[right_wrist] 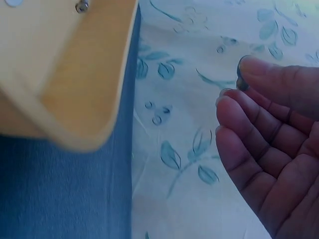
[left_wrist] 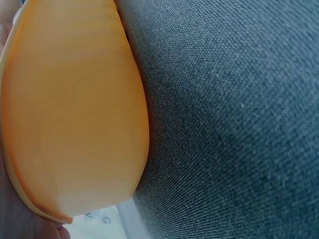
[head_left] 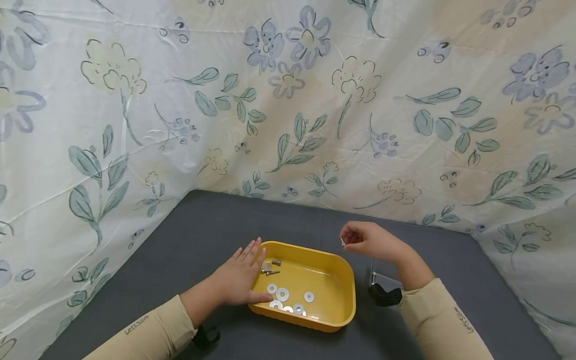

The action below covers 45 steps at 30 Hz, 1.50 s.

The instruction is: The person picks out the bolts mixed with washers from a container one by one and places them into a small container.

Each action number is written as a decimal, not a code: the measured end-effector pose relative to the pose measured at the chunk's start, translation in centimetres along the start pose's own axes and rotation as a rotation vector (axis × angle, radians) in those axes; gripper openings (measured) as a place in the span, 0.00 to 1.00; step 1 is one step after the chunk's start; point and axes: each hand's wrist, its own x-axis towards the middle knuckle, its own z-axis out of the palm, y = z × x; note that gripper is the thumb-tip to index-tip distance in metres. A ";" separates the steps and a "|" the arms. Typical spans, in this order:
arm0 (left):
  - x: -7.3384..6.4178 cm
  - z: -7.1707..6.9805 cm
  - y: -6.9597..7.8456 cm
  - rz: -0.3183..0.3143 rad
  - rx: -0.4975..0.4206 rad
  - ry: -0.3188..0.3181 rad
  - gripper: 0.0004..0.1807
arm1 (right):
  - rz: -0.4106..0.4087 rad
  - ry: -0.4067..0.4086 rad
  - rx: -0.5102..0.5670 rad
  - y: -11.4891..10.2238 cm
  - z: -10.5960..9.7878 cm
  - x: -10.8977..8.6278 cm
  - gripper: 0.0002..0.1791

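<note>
A yellow tray (head_left: 333,287) sits on the dark grey table. My left hand (head_left: 238,275) rests on its left rim with fingers spread, the thumb over the front edge. In the left wrist view the tray's outer wall (left_wrist: 75,114) fills the left side. Several flat metal washers (head_left: 282,294) lie in the front left of the tray, and a few small screws (head_left: 272,272) lie behind them. My right hand (head_left: 373,242) is raised beyond the tray's right back corner. Its thumb and fingertips pinch a small metal screw (right_wrist: 242,82), mostly hidden by the fingers.
Under my right forearm is a see-through piece with a metal edge (head_left: 373,275), partly covered by a black strap (head_left: 385,295). Another black strap (head_left: 206,337) shows by the left sleeve. A flowered cloth (head_left: 288,125) hangs behind the dark table (head_left: 216,220).
</note>
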 end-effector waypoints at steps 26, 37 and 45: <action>-0.1 0.1 -0.1 -0.003 -0.004 -0.004 0.59 | 0.174 0.091 0.041 6.2 -2.0 -6.7 0.13; -0.4 -0.1 -0.1 -0.009 -0.002 -0.012 0.58 | 0.218 0.075 0.092 8.1 -1.7 -8.8 0.16; -0.6 -0.1 -0.1 -0.008 -0.017 -0.023 0.58 | 0.230 0.075 0.136 8.6 -1.2 -9.4 0.16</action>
